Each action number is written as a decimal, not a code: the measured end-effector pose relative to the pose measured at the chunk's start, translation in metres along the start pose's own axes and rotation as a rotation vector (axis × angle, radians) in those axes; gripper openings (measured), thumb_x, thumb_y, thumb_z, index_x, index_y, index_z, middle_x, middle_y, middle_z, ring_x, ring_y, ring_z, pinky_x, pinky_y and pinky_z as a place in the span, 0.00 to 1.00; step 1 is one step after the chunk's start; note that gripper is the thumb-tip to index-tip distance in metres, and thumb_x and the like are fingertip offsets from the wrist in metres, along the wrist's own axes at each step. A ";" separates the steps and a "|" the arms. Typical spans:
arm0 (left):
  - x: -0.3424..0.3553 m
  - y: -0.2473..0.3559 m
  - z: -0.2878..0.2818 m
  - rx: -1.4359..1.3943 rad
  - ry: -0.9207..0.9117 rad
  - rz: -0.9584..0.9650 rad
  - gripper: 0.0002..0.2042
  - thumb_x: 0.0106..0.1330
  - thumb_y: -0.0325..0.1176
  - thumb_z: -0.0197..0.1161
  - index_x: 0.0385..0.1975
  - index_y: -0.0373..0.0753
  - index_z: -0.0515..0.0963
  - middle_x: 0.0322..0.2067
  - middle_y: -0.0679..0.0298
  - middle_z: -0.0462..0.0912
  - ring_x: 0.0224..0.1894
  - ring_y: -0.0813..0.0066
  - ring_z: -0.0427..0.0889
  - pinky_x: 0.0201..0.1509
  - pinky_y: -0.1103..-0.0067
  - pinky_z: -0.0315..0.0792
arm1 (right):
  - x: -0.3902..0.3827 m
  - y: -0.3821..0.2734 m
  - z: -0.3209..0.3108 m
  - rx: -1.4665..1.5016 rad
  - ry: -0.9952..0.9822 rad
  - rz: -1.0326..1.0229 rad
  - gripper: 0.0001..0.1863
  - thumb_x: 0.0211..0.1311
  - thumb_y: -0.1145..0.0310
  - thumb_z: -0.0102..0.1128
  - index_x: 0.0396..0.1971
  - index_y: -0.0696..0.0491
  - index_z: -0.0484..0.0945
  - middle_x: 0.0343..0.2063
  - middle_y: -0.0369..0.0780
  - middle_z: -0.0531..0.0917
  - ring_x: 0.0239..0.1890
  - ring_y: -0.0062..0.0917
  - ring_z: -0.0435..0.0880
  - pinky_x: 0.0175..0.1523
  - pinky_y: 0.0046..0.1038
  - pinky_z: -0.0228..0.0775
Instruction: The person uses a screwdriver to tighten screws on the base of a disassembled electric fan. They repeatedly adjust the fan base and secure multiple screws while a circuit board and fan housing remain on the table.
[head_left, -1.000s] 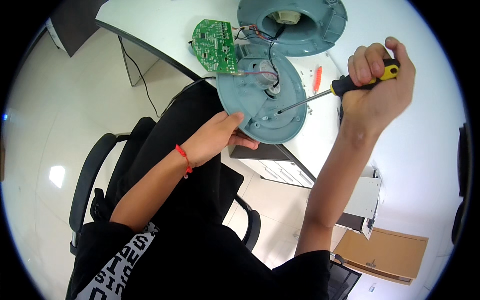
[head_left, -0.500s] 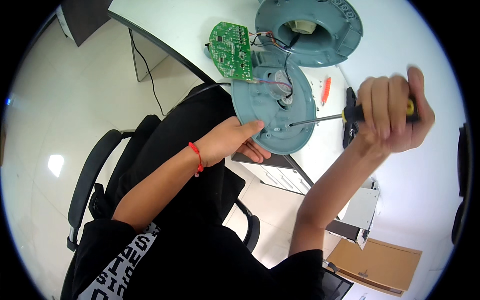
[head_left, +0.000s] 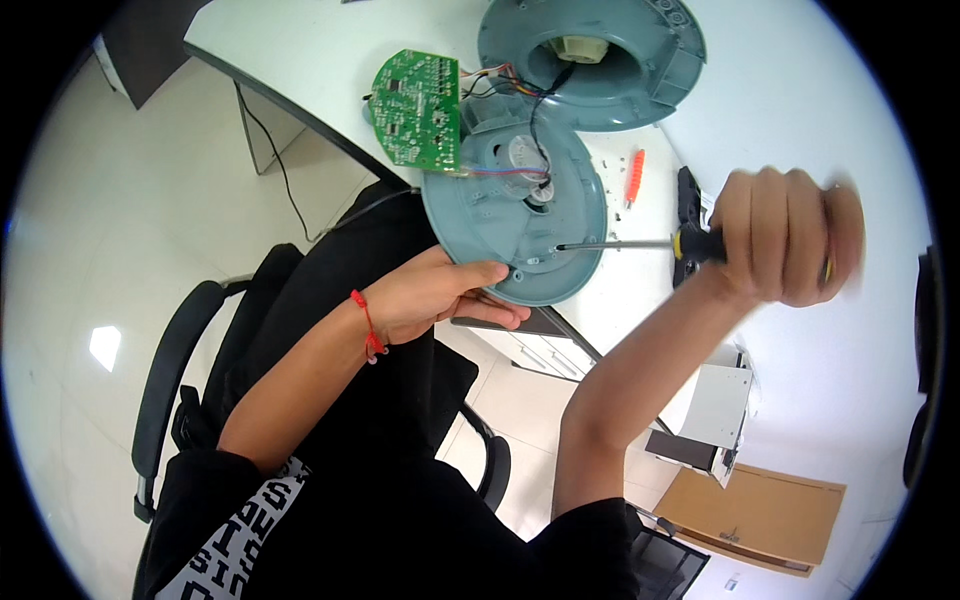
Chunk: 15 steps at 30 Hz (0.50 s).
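A round grey-blue plastic housing (head_left: 575,235) rests partly over the table's edge. My left hand (head_left: 445,290) grips its near rim, thumb on top and fingers underneath. In my right hand (head_left: 790,240) is a screwdriver (head_left: 640,244), black and yellow at the handle, with my fingers wrapped round it. Its tip meets the housing's inner face near the small posts; whether a screw sits under it is too small to tell. A green circuit board (head_left: 415,110) lies over the housing's left edge, joined by wires (head_left: 535,130) to a second grey-blue housing (head_left: 500,60) behind.
An orange-handled tool (head_left: 635,178) lies on the white table (head_left: 300,60) among small dark bits. Farther right is a black object (head_left: 688,220). A black cable (head_left: 285,165) hangs left of the table. Drawers (head_left: 540,350) stand below, and a chair armrest (head_left: 170,370) is at my left.
Both housings, the board and my left hand appear shifted slightly left in the view. My right hand has turned on the screwdriver handle, its fingers now closed more fully; the tip remains near the same spot.
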<state>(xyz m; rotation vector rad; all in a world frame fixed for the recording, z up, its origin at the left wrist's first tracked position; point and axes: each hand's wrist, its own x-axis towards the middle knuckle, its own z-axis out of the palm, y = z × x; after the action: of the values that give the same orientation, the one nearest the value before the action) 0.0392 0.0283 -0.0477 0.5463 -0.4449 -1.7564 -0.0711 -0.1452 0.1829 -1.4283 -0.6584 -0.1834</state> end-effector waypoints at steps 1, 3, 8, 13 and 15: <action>-0.003 0.002 -0.002 -0.009 -0.002 -0.003 0.22 0.77 0.31 0.55 0.64 0.23 0.67 0.55 0.43 0.80 0.51 0.56 0.87 0.57 0.71 0.84 | -0.003 0.002 0.017 -0.147 0.389 0.008 0.17 0.80 0.66 0.34 0.47 0.59 0.73 0.18 0.36 0.72 0.15 0.17 0.69 0.20 0.23 0.63; -0.002 0.003 -0.001 -0.013 -0.019 -0.016 0.22 0.77 0.30 0.56 0.64 0.23 0.66 0.57 0.44 0.79 0.53 0.55 0.86 0.58 0.71 0.84 | -0.016 0.000 0.017 -0.276 0.531 -0.035 0.17 0.77 0.65 0.38 0.53 0.60 0.70 0.24 0.41 0.75 0.23 0.24 0.75 0.27 0.28 0.68; 0.001 0.008 0.007 -0.026 -0.030 -0.045 0.19 0.76 0.27 0.54 0.62 0.24 0.69 0.56 0.46 0.79 0.53 0.60 0.85 0.60 0.73 0.83 | -0.006 0.000 0.015 -0.456 0.525 -0.077 0.28 0.72 0.57 0.47 0.67 0.55 0.65 0.49 0.57 0.77 0.49 0.45 0.79 0.52 0.45 0.72; 0.005 0.004 0.007 -0.028 -0.051 -0.039 0.23 0.75 0.28 0.59 0.64 0.22 0.66 0.55 0.42 0.80 0.53 0.56 0.86 0.59 0.71 0.83 | -0.007 -0.013 -0.011 0.066 -0.294 0.149 0.20 0.75 0.61 0.49 0.63 0.49 0.71 0.35 0.48 0.83 0.27 0.33 0.79 0.33 0.31 0.73; 0.003 0.005 0.006 -0.044 -0.033 -0.022 0.23 0.75 0.28 0.59 0.65 0.22 0.66 0.55 0.42 0.80 0.53 0.56 0.86 0.60 0.71 0.83 | -0.007 -0.005 -0.006 0.077 -0.067 0.166 0.16 0.77 0.64 0.44 0.54 0.55 0.75 0.21 0.39 0.82 0.15 0.23 0.75 0.20 0.21 0.67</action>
<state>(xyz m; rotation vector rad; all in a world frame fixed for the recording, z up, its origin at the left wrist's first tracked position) 0.0393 0.0243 -0.0403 0.4936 -0.4234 -1.7945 -0.0775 -0.1534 0.1834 -1.4120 -0.5922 0.0200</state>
